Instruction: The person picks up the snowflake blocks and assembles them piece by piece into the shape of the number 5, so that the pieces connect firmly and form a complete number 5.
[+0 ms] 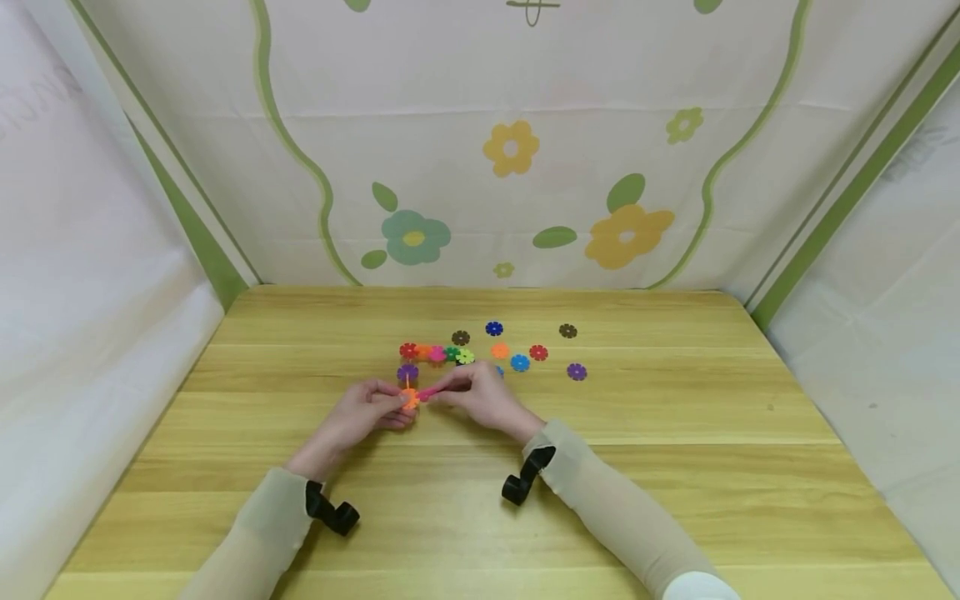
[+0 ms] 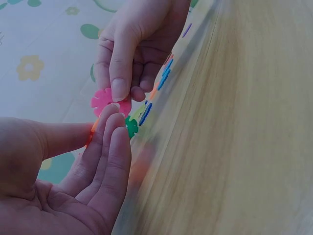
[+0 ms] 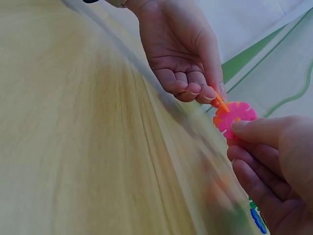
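Note:
Between thumb and fingers my left hand (image 1: 366, 410) pinches an orange notched disc (image 1: 410, 399). My right hand (image 1: 483, 396) pinches a pink notched disc (image 3: 237, 117) by its edge. The pink disc meets the orange one edge to edge, at an angle; how deep the notches sit cannot be told. Beyond the orange disc runs a joined chain: a purple disc (image 1: 407, 372), a red disc (image 1: 408, 351), then orange, a pink disc (image 1: 437, 354), a green disc (image 1: 452, 354) and a yellow-green disc (image 1: 466, 357). In the left wrist view, fingers partly hide the orange disc.
Loose discs lie right of the chain: brown (image 1: 461, 337), dark blue (image 1: 494, 328), orange (image 1: 499, 351), light blue (image 1: 520, 362), red (image 1: 538, 352), purple (image 1: 577, 372) and another brown one (image 1: 567, 331). A flowered cloth (image 1: 465, 167) stands behind the wooden table (image 1: 420, 517).

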`<state>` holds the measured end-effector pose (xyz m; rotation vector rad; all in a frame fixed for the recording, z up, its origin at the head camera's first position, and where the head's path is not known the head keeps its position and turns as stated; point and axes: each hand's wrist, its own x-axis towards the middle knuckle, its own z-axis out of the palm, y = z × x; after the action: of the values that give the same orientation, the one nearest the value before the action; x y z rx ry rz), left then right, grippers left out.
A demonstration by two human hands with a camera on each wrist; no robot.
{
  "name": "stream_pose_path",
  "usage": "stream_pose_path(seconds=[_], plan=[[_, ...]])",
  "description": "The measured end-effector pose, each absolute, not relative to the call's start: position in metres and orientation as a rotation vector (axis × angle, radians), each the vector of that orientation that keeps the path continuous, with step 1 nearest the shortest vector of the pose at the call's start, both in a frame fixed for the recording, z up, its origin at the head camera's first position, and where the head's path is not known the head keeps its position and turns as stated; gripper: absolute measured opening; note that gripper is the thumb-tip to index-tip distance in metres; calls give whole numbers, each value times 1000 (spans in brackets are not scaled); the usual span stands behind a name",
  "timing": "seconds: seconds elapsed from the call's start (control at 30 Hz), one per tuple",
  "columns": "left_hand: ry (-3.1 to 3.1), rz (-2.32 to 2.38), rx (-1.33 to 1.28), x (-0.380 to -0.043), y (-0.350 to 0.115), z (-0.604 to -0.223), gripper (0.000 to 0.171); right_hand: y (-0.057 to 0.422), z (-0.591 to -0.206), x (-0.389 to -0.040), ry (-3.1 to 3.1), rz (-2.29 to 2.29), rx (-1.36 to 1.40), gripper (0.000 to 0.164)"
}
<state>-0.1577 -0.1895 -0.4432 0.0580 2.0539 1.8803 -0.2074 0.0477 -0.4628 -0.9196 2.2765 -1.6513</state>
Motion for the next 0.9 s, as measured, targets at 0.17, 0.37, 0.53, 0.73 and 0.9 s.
stream_pose_path(seconds=[0.17,0.37,0.53,0.73,0.9], plan=[[2062,1875,46,-158,-190,-443,29,46,-462,-207,2276,-1653,-912,12],[2076,1868,33,-158,-188,-442,27,45,-461,-204,2282,-1656,-885,11],[2082,1876,43,-158,-187,-442,27,45,-461,-205,2286,-1658,-880,12],[2051,1899,36,-158,-187,-440,29,51,-458,-209,2266,-1623,-864,18],[2056,1912,13,-158,-189,-439,31,69,-453,-217,2272,-1630,-785,32]])
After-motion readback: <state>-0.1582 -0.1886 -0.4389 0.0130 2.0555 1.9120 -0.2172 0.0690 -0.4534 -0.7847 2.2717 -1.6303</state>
